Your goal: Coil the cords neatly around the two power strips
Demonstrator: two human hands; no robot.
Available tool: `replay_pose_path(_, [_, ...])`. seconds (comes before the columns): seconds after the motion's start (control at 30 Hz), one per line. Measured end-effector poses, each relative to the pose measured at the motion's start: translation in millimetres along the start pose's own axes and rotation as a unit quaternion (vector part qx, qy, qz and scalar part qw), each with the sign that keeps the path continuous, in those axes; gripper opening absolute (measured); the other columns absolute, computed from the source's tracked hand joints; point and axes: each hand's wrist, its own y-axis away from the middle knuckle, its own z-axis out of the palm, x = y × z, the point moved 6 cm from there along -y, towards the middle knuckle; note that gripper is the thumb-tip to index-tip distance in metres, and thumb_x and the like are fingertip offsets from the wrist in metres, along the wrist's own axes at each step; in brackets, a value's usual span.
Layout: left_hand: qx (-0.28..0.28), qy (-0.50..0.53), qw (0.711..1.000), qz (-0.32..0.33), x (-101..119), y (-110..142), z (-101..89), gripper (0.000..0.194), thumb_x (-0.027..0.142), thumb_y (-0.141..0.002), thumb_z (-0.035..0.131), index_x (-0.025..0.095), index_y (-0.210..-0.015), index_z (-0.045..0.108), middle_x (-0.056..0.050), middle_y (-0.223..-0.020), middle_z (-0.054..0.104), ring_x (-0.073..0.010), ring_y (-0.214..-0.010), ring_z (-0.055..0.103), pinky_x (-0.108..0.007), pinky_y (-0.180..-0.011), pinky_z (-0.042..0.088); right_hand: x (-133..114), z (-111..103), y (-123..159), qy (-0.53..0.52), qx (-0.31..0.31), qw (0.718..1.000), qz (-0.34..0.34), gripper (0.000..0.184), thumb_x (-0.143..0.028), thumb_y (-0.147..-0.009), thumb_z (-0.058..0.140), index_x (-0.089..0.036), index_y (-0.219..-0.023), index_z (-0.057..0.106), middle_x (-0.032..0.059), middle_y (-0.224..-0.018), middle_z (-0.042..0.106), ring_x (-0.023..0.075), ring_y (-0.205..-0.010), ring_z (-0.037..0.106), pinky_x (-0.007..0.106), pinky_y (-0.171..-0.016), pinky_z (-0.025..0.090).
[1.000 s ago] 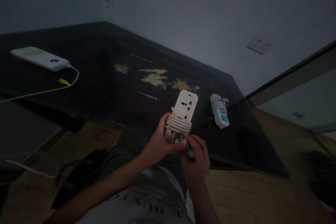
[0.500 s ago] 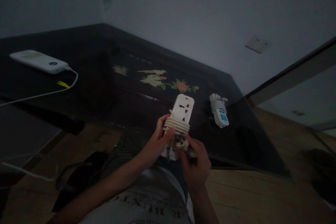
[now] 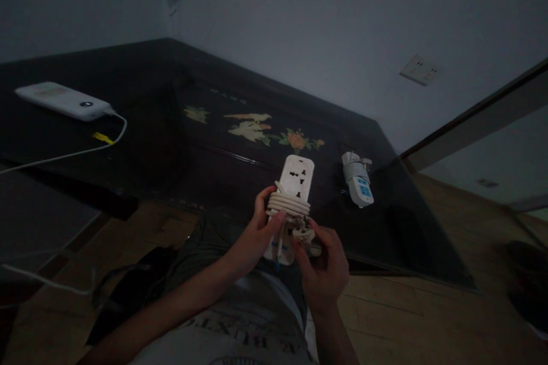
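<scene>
My left hand (image 3: 252,234) grips a cream power strip (image 3: 295,178) by its middle, the thumb pressing on the cord coiled around it (image 3: 289,204). The strip points away from me, sockets facing up, over the near edge of a dark table (image 3: 171,125). My right hand (image 3: 324,265) is closed on the plug (image 3: 305,234) at the cord's loose end, just below the coils. Both hands hover above my lap.
A second white strip with blue buttons (image 3: 358,181) lies on the table to the right, its cord wound round it. A white power bank (image 3: 62,100) with a cable sits far left. A wall socket (image 3: 419,69) is at the right. Wooden floor lies below.
The strip has dropped slightly and tilted more upright. My right hand shifted from under the strip to pinching the plug at the coil's end.
</scene>
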Motion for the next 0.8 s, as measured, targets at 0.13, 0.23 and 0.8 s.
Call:
replay_pose_path(0.13, [0.000, 0.037, 0.999, -0.015, -1.2, -0.3, 2.0, 0.078, 0.036, -0.082, 0.065, 0.031, -0.146, 0.019, -0.007, -0.139, 0.050, -0.0205, -0.119, 0.054, -0.028, -0.095, 0.045, 1.3, -0.4, 0.3, -0.022, 0.004, 1.000, 0.018, 0.038, -0.015, -0.079, 0.067, -0.023, -0.115, 0.060, 0.0054, -0.096, 0.063, 0.0177, -0.086, 0.061, 0.031, -0.071, 0.053])
replay_pose_path(0.23, [0.013, 0.044, 0.998, -0.046, -5.8, -0.8, 2.5, 0.070, 0.039, -0.078, 0.068, 0.024, -0.139, 0.038, -0.008, -0.124, 0.062, -0.0209, -0.105, 0.062, -0.027, -0.084, 0.050, 4.4, 0.3, 2.0, -0.032, -0.001, 0.999, 0.043, 0.038, -0.016, -0.079, 0.067, -0.024, -0.116, 0.061, 0.0049, -0.096, 0.063, 0.0178, -0.087, 0.061, 0.030, -0.072, 0.052])
replay_pose_path(0.8, [0.021, 0.075, 0.986, -0.150, -13.8, -2.2, 2.9, 0.050, 0.043, -0.064, 0.078, 0.015, -0.100, 0.058, -0.003, -0.073, 0.067, -0.0151, -0.056, 0.062, -0.025, -0.052, 0.051, 3.2, -2.4, -6.3, -0.122, 0.033, 0.988, 0.092, 0.028, -0.024, -0.086, 0.055, -0.023, -0.114, 0.059, 0.0056, -0.098, 0.060, 0.0177, -0.086, 0.060, 0.029, -0.069, 0.051])
